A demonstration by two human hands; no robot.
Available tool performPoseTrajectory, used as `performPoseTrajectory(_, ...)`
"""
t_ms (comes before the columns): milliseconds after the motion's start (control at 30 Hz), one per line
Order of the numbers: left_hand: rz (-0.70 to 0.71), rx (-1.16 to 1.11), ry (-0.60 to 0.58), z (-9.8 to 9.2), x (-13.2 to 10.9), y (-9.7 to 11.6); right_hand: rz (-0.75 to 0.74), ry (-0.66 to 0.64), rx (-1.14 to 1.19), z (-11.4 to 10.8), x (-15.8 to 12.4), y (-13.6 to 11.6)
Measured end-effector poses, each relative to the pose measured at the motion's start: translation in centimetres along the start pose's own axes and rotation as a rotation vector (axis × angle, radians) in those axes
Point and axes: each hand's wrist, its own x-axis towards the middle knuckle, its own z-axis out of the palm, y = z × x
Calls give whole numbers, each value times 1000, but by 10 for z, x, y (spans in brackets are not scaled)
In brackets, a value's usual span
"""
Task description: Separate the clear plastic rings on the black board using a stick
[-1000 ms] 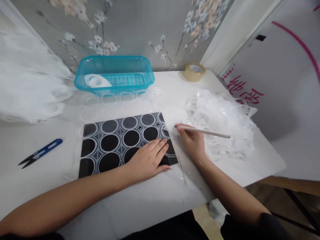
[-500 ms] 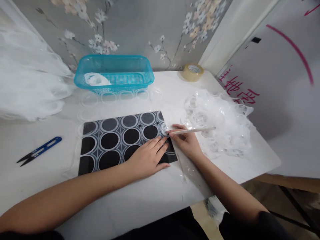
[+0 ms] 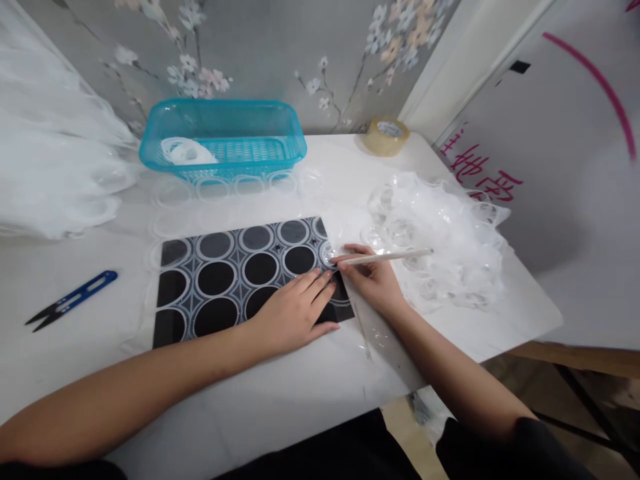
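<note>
A translucent plastic sheet with rows of white rings lies over a black board on the table. Across the sheet's lower right part my left hand rests flat, fingers outstretched. My right hand is closed around a thin white stick, like a pen or tweezers; its kind is not clear. The stick's left end, near the fingertips, is at a ring by the board's right edge. What the tip touches is too small to make out.
Blue thread snips lie at left. At the back stand a turquoise basket holding white rings and a tape roll. Clear ringed plastic is heaped at right and far left. A whiteboard borders the right.
The view has shifted slightly. Both hands stay in nearly the same place on the sheet, and the stick remains in my right hand.
</note>
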Motion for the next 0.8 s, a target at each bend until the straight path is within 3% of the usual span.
performPoseTrajectory(200, 5, 3, 11, -1, 0, 1, -69, 6, -82, -2, 0, -2)
performPoseTrajectory(267, 4, -5, 7, 0, 0, 0, -172, 2, -141, 0, -4, -3)
performPoseTrajectory(367, 14, -25, 18, 1, 1, 0, -373, -103, -286, 3, -7, -2)
performPoseTrajectory(433, 21, -41, 25, 0, 2, -1, -429, -141, -409, -3, 2, -1)
performPoseTrajectory(500, 24, -51, 21, -1, 2, -1, -387, -18, -513, -22, 25, -2)
performPoseTrajectory(667, 18, -67, 10, -3, -2, -5, -113, 709, -627, -103, 86, -14)
performPoseTrajectory(733, 24, -63, 9, -3, -2, -6, -58, 770, -673, -121, 87, -18)
performPoseTrajectory(800, 26, -45, 10, -2, -3, -5, -103, 680, -709, -117, 72, -18)
